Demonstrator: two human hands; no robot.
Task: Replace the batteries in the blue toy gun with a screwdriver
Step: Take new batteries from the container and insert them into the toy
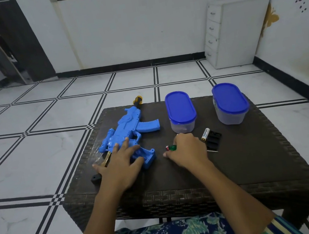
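Head view: both hands down on a dark woven table, one on the toy, one on the tool.
Left hand lies flat, fingers spread, on the rear of the blue toy gun, whose barrel runs away past the fingertips. Right hand, just right of the gun's grip, curls round the green-handled screwdriver. Just beside its outer edge lie a battery and a black cover, touching. Beyond it stand two blue-lidded tubs.
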